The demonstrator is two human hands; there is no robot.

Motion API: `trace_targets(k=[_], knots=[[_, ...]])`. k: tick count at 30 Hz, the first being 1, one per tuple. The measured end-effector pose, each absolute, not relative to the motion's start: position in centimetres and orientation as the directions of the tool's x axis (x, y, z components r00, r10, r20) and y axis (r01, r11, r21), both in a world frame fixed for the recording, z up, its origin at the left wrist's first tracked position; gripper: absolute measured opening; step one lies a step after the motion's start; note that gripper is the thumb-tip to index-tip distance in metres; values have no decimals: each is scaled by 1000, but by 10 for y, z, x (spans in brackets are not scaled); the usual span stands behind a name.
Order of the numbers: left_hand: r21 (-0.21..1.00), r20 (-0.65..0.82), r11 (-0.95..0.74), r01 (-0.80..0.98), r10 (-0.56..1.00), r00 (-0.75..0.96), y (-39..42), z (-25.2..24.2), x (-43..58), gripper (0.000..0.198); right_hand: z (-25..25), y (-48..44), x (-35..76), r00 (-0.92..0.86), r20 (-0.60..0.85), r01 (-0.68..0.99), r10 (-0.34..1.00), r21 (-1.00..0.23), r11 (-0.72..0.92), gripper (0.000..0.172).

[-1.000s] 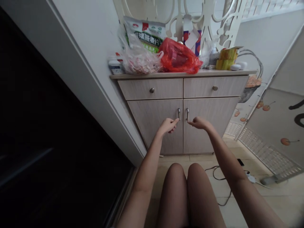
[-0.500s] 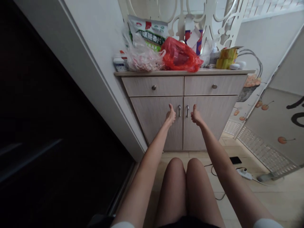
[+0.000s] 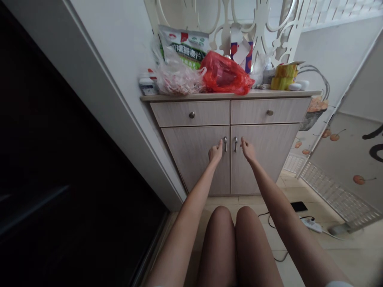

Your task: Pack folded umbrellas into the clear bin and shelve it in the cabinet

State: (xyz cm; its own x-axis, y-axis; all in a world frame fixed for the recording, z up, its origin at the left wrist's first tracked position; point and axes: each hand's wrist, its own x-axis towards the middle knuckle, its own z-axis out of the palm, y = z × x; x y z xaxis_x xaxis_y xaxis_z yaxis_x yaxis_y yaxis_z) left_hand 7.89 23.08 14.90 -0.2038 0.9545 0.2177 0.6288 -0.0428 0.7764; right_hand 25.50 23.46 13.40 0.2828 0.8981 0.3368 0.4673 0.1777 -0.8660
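From the head view, the left hand (image 3: 216, 153) and right hand (image 3: 248, 150) were apart and closed on nothing, raised just beside the door pulls; the left handle (image 3: 225, 144) and right handle (image 3: 235, 144) stood upright, long axes vertical, on either side of the centre seam of the wooden cabinet (image 3: 191, 159), probably placed there so each door swung outward; a red plastic bag (image 3: 226, 73) and oat packet (image 3: 182, 46) sat on the worktop (image 3: 179, 97) above
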Motion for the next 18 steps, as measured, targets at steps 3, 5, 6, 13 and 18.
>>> trace_targets(k=[3,5,6,13,18], knots=[[735,362,-121,667,902,-235,240,143,90,30,126,241,243,242,454,575,857,-779,250,53],[735,392,-164,657,895,-215,245,138,98,22,121,243,235,207,468,619,859,-742,255,43],[737,391,-172,653,897,-205,246,136,101,20,119,244,231,207,459,634,864,-736,239,39],[729,409,-181,660,889,-207,236,126,110,21,114,237,217,288,465,644,837,-741,190,31],[720,449,-171,673,854,-263,209,117,111,25,111,211,211,391,455,626,800,-769,131,34]])
